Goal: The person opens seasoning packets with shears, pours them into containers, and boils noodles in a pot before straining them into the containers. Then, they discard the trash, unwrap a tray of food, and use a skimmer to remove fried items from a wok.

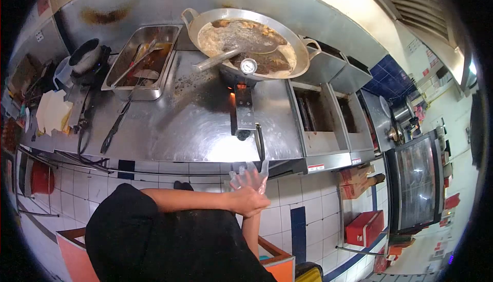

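The wok (pixel 251 43) of browned food sits on a lit burner at the far side of the counter (pixel 195 123), ladle resting in it, so cooking looks underway. Near the counter's front edge, the left hand (pixel 250 201) closes over the right hand (pixel 250 179), which wears a clear plastic glove (pixel 246 171), fingers spread, holding nothing.

left hand (pixel 250 201) gripping right hand (pixel 250 180) in clear glove | wok (pixel 250 43) over flame
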The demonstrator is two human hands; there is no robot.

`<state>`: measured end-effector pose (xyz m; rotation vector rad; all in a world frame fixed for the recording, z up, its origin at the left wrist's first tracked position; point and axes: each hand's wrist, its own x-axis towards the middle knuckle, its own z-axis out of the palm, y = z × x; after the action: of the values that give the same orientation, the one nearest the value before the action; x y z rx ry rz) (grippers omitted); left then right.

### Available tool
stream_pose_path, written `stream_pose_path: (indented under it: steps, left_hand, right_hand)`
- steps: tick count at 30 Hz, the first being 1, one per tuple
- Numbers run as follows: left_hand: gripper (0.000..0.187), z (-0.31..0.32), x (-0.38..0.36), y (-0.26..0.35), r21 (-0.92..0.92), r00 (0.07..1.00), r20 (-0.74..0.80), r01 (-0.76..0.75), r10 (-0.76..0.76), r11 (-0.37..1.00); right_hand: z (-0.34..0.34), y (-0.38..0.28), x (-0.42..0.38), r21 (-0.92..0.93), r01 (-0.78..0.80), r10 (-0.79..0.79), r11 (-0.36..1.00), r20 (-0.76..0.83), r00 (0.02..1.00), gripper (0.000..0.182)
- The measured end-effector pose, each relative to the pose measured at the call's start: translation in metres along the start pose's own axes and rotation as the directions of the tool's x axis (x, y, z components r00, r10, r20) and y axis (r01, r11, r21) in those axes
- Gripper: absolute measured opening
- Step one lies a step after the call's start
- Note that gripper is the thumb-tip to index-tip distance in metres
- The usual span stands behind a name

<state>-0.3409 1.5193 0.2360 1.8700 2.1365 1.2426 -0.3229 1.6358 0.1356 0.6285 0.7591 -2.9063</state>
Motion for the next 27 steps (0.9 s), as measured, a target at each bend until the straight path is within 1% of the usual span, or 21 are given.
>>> stream_pose_path:
  steps: [2, 3, 4, 6, 7, 9, 10, 12, 13, 14, 15, 16, 17, 18, 19, 21, 23, 24, 25, 26, 27]
  left_hand:
    - [0.02, -0.013, -0.006, -0.003, 0.078, 0.986, -0.156, 0.065, -0.052, 0.995]
    - [0.024, -0.02, -0.009, -0.006, 0.079, 0.972, -0.013, 0.234, -0.234, 0.969]
    - [0.024, -0.019, -0.011, -0.006, 0.076, 0.972, -0.011, 0.237, -0.237, 0.969]
    - [0.019, -0.02, -0.011, -0.014, 0.183, 0.948, 0.094, 0.284, -0.304, 0.941]
    - [0.019, -0.015, -0.012, -0.019, 0.184, 0.947, 0.092, 0.286, -0.306, 0.94]
    - [0.015, -0.009, -0.008, -0.025, 0.116, 0.981, 0.088, 0.163, -0.174, 0.98]
    - [0.015, -0.01, -0.007, -0.023, 0.115, 0.981, 0.087, 0.163, -0.173, 0.98]
    - [0.012, -0.017, -0.005, -0.022, 0.121, 0.983, 0.151, 0.087, -0.105, 0.989]
    - [0.012, -0.019, -0.005, -0.023, 0.122, 0.983, 0.151, 0.088, -0.107, 0.989]
    - [0.011, -0.02, -0.005, -0.023, 0.094, 0.987, 0.144, 0.056, -0.069, 0.994]
    - [0.011, -0.021, -0.005, -0.023, 0.066, 0.99, 0.135, 0.021, -0.03, 0.998]
    - [0.011, -0.022, -0.006, -0.023, 0.066, 0.99, 0.139, 0.018, -0.027, 0.998]
    - [0.01, -0.023, -0.007, -0.022, 0.016, 0.991, 0.133, -0.005, 0.002, 1.0]
    - [0.01, -0.024, -0.009, -0.022, -0.034, 0.992, 0.126, -0.026, 0.03, 0.999]
    - [0.01, -0.025, -0.01, -0.023, -0.037, 0.991, 0.129, -0.026, 0.03, 0.999]
    - [0.01, -0.021, -0.015, -0.022, -0.062, 0.992, 0.076, -0.097, 0.102, 0.993]
    - [0.011, -0.021, -0.018, -0.011, -0.121, 0.993, 0.08, -0.076, 0.086, 0.99]
    - [0.011, -0.023, -0.02, -0.006, -0.163, 0.995, 0.076, -0.054, 0.067, 0.985]
    - [0.011, -0.023, -0.025, -0.003, -0.163, 0.995, 0.076, -0.049, 0.062, 0.985]
    - [0.012, -0.023, -0.029, 0.001, -0.167, 0.989, 0.136, -0.037, 0.06, 0.985]
    - [0.014, -0.027, -0.032, 0.003, -0.168, 0.979, 0.195, -0.026, 0.059, 0.985]
  right_hand:
    - [-0.015, 0.008, 0.007, 0.096, 0.163, -0.168, 0.982, 0.047, 0.985, 0.067]
    - [-0.022, 0.007, 0.012, 0.036, 0.236, -0.237, 0.971, 0.023, 0.971, 0.067]
    - [-0.022, 0.007, 0.008, 0.036, 0.234, -0.234, 0.972, 0.019, 0.972, 0.067]
    - [-0.008, 0.001, 0.006, 0.068, 0.227, -0.228, 0.971, 0.005, 0.974, 0.065]
    - [0.031, -0.009, -0.014, 0.012, 0.203, -0.204, 0.979, 0.025, 0.979, 0.063]
    - [0.027, -0.01, -0.012, 0.025, 0.201, -0.202, 0.979, 0.046, 0.978, 0.064]
    - [0.026, -0.01, -0.012, 0.037, 0.198, -0.2, 0.979, 0.064, 0.978, 0.065]
    - [0.032, -0.013, -0.014, 0.045, 0.187, -0.19, 0.981, 0.073, 0.979, 0.066]
    - [0.04, -0.014, -0.017, 0.057, 0.176, -0.18, 0.983, 0.08, 0.98, 0.067]
    - [0.047, -0.014, -0.02, 0.058, 0.177, -0.181, 0.983, 0.079, 0.98, 0.067]
    - [0.054, -0.013, -0.022, 0.075, 0.128, -0.135, 0.989, 0.103, 0.985, 0.069]
    - [0.057, -0.012, -0.023, 0.09, 0.079, -0.09, 0.993, 0.128, 0.988, 0.072]
    - [0.058, -0.011, -0.021, 0.091, 0.082, -0.094, 0.992, 0.128, 0.987, 0.072]
    - [0.058, -0.01, -0.019, 0.132, 0.021, -0.049, 0.991, 0.211, 0.976, 0.073]
    - [0.057, -0.008, -0.02, 0.169, -0.044, -0.007, 0.985, 0.291, 0.957, 0.075]
    - [0.069, -0.005, -0.025, 0.153, -0.039, -0.009, 0.987, 0.304, 0.953, 0.077]
    - [0.084, -0.007, -0.026, 0.135, -0.034, -0.011, 0.99, 0.322, 0.947, 0.079]
    - [0.093, -0.01, -0.025, 0.09, -0.052, 0.025, 0.995, 0.274, 0.961, 0.083]
    - [0.099, -0.01, -0.025, 0.044, -0.074, 0.062, 0.996, 0.227, 0.972, 0.088]
    - [0.103, -0.009, -0.024, 0.042, -0.076, 0.064, 0.996, 0.231, 0.971, 0.088]
    - [0.107, -0.009, -0.022, 0.08, -0.08, 0.062, 0.994, 0.206, 0.977, 0.087]
